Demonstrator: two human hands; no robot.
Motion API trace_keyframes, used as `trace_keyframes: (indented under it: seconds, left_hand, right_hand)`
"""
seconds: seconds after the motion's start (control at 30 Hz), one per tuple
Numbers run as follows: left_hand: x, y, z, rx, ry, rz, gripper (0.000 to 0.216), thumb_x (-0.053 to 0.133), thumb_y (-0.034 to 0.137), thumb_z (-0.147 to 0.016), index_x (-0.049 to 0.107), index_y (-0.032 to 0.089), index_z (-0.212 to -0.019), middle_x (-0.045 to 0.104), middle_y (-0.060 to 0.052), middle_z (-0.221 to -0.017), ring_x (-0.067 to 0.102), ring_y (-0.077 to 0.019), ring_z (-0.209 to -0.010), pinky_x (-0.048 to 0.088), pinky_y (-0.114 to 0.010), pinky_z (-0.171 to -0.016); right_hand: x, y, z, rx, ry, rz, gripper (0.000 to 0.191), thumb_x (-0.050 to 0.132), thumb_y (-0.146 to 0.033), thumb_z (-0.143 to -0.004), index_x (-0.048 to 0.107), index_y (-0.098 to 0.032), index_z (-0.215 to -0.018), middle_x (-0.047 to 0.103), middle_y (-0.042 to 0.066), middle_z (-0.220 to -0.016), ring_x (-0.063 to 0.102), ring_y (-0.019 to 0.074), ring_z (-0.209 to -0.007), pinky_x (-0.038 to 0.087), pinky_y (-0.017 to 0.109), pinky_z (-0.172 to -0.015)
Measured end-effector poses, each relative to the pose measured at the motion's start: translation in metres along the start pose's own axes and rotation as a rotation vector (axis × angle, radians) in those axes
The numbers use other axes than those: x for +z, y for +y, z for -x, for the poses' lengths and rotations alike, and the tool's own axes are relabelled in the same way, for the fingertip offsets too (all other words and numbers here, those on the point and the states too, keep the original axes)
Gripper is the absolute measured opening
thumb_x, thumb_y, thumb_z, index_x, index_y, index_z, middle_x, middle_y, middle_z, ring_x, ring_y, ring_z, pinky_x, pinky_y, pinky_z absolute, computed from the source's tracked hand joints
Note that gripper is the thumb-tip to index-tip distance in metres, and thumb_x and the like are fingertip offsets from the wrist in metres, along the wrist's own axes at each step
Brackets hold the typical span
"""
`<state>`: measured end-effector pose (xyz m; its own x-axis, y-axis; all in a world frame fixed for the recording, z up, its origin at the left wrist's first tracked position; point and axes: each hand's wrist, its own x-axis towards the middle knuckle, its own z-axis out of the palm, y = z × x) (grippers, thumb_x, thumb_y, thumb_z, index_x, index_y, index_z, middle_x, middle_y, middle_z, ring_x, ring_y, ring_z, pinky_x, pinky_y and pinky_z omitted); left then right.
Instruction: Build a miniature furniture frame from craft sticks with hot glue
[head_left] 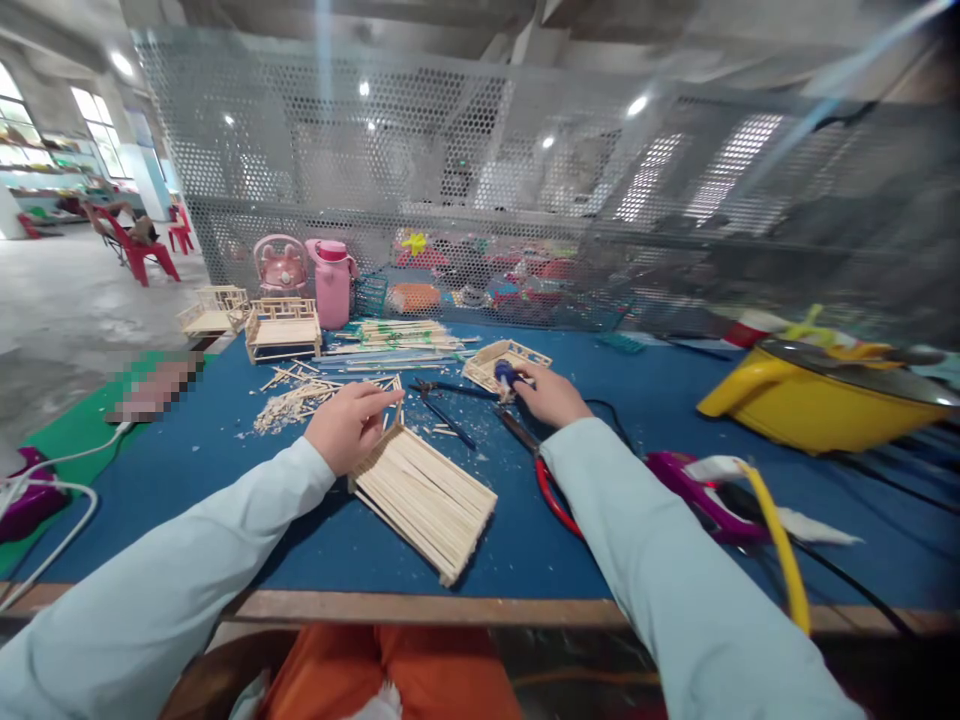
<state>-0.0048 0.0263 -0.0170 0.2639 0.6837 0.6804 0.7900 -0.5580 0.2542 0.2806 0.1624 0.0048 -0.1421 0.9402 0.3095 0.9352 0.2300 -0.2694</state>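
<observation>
My left hand (347,425) is closed at the back corner of a small wooden-stick bed model (431,490), its index finger against a short upright stick. The bed's slatted top lies tilted toward me over the blue table (300,550). Farther back, my right hand (553,393) is closed around a blue tool (508,374) that looks like a glue gun; most of it is hidden in the hand. Behind that tool sits a small stick frame (525,352). Dark-handled cutters (448,415) lie between my hands, and red-handled pliers (551,490) beside my right forearm.
Loose sticks (405,335) and offcuts (289,405) lie at the back left, near two finished-looking bed models (283,335) and a pink bottle (334,285). On the right stand a yellow pan (817,405) and a purple power strip (694,490) with cords. A perforated metal screen (390,150) closes the back.
</observation>
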Motion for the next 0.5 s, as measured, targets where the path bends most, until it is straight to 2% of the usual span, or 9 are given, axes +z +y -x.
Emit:
trace_keyframes:
  seconds: [0.07,0.1,0.13,0.17,0.2,0.27,0.33,0.43,0.5]
  left_hand:
    - [0.000,0.000,0.000,-0.003,-0.003,-0.003,0.041,0.045,0.006,-0.071,0.063,0.014,-0.107,0.064,-0.009,-0.091,0.056,-0.0169,-0.081,0.049,-0.031,-0.074]
    - [0.000,0.000,0.000,-0.004,-0.010,-0.002,0.042,0.045,0.006,-0.071,0.063,0.013,-0.107,0.064,-0.009,-0.090,0.056,-0.0173,-0.081,0.049,-0.031,-0.075]
    - [0.000,0.000,0.000,-0.007,-0.018,-0.002,0.042,0.045,0.006,-0.070,0.063,0.013,-0.108,0.064,-0.009,-0.090,0.056,-0.0175,-0.081,0.049,-0.031,-0.075]
    - [0.000,0.000,0.000,-0.014,-0.025,0.000,0.043,0.045,0.006,-0.070,0.062,0.014,-0.108,0.064,-0.009,-0.091,0.056,-0.0176,-0.081,0.049,-0.032,-0.075]
    - [0.000,0.000,0.000,-0.022,-0.030,0.002,0.043,0.045,0.007,-0.070,0.062,0.014,-0.109,0.063,-0.009,-0.091,0.056,-0.0175,-0.081,0.049,-0.032,-0.075]
    - [0.000,0.001,0.000,-0.041,-0.031,0.003,0.043,0.044,0.007,-0.071,0.061,0.015,-0.110,0.063,-0.009,-0.093,0.056,-0.0175,-0.083,0.049,-0.032,-0.076]
    - [-0.001,0.003,-0.001,-0.056,-0.040,0.006,0.044,0.044,0.007,-0.070,0.061,0.016,-0.109,0.063,-0.008,-0.092,0.056,-0.0174,-0.083,0.049,-0.032,-0.076]
    - [-0.001,0.005,-0.001,-0.094,-0.063,0.052,0.048,0.044,0.006,-0.069,0.058,0.017,-0.113,0.063,-0.008,-0.094,0.055,-0.0175,-0.084,0.048,-0.031,-0.075]
    - [-0.002,0.007,0.001,-0.176,-0.048,0.126,0.053,0.044,0.006,-0.069,0.050,0.015,-0.121,0.063,-0.008,-0.096,0.055,-0.0173,-0.084,0.048,-0.031,-0.074]
  right_hand:
    - [-0.009,-0.009,0.005,-0.039,0.118,0.009,0.044,0.049,-0.016,-0.068,0.053,-0.016,-0.112,0.053,0.014,-0.122,0.050,0.0281,-0.109,0.039,0.039,-0.090]
    - [-0.014,-0.018,0.010,-0.068,0.230,-0.001,0.047,0.049,-0.013,-0.066,0.052,-0.013,-0.113,0.052,0.016,-0.124,0.048,0.0289,-0.111,0.038,0.040,-0.091]
    - [-0.019,-0.029,0.016,-0.128,0.362,-0.043,0.047,0.048,-0.011,-0.066,0.053,-0.012,-0.113,0.053,0.016,-0.121,0.048,0.0284,-0.110,0.037,0.040,-0.092]
    - [-0.024,-0.042,0.023,-0.190,0.438,-0.127,0.045,0.047,-0.011,-0.066,0.054,-0.012,-0.110,0.057,0.015,-0.114,0.052,0.0258,-0.104,0.039,0.038,-0.089]
    - [-0.027,-0.056,0.030,-0.248,0.439,-0.236,0.040,0.045,-0.011,-0.067,0.056,-0.013,-0.106,0.061,0.012,-0.104,0.056,0.0223,-0.094,0.043,0.034,-0.083]
    - [-0.029,-0.084,0.045,-0.362,0.270,-0.425,0.034,0.045,-0.014,-0.071,0.055,-0.015,-0.104,0.064,0.007,-0.089,0.059,0.0167,-0.074,0.047,0.029,-0.070]
    - [-0.028,-0.104,0.058,-0.416,0.114,-0.500,0.032,0.046,-0.016,-0.074,0.054,-0.015,-0.104,0.064,0.006,-0.085,0.058,0.0145,-0.068,0.046,0.026,-0.062]
    - [-0.028,-0.112,0.066,-0.440,-0.075,-0.491,0.028,0.043,-0.015,-0.077,0.054,-0.015,-0.102,0.064,0.005,-0.084,0.057,0.0141,-0.069,0.044,0.026,-0.063]
    - [-0.030,-0.109,0.065,-0.443,-0.167,-0.475,0.028,0.039,-0.013,-0.078,0.054,-0.015,-0.101,0.064,0.005,-0.084,0.057,0.0144,-0.073,0.044,0.028,-0.067]
